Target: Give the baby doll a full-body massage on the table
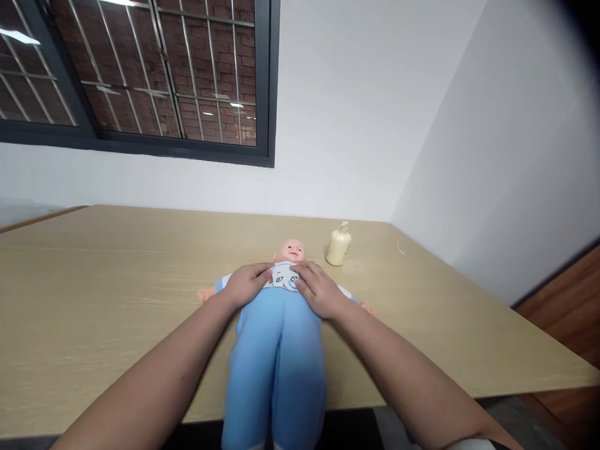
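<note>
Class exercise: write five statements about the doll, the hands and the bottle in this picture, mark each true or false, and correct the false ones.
1. The left hand and right hand both touch the doll. True.
2. The doll lies face down. False: its face is up.
3. The bottle stands on the table. True.
4. The right hand grips the bottle. False: it is on the doll's torso.
5. The doll's trousers are blue. True.

Cream bottle is standing toward worktop far edge; thin pale strip is lying near far-right corner; barred window is sitting above far-left.
</note>
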Motion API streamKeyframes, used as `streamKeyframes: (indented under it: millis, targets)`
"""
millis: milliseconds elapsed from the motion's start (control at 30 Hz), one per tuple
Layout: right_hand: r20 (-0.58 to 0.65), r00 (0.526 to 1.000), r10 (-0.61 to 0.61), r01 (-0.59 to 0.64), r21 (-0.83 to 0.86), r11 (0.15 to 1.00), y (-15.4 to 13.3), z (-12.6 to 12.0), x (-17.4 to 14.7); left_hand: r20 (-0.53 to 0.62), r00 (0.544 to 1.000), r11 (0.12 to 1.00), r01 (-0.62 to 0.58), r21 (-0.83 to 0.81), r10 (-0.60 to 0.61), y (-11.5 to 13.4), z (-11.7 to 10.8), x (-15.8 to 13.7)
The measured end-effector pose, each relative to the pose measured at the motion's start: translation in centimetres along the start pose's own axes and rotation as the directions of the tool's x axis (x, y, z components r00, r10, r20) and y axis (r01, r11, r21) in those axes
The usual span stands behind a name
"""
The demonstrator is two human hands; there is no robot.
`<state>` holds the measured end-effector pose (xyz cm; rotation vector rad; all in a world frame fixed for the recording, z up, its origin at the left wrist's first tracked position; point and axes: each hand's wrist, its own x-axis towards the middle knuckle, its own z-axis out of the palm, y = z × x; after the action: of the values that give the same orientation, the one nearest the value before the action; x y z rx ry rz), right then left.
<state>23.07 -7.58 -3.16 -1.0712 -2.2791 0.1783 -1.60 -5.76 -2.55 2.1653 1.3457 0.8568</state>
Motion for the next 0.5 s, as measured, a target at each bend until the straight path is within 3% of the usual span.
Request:
streamKeyframes:
  millis: [100,200,300,400,500]
  targets:
    - [0.049,0.986,0.159,-0.157,-0.042,0.987,1.3,-0.5,0.2,0.001,1.000,0.999,-0.007,0.037,0.007,0.5,0.0,-0.1]
    - [0.150,0.933,0.327,-0.312,-0.117,0.943,2.3,-1.2,0.3,-0.028,0.999,0.995,-0.015,0.096,0.018,1.0,-0.1,-0.3]
    - [0.183,0.900,0.396,-0.370,-0.158,0.915,2.8,-1.5,0.3,-0.095,0.986,0.986,-0.131,0.102,0.140,2.2,-0.4,-1.1]
    - [0.167,0.908,0.384,-0.366,-0.128,0.922,3.0,-1.5,0.2,-0.057,0.909,0.911,-0.412,0.019,0.412,4.5,-0.6,-2.5]
    - [0.168,0.909,0.381,-0.370,-0.092,0.924,3.1,-1.5,0.2,0.134,0.808,0.817,-0.576,-0.030,0.574,6.8,-0.2,-3.6]
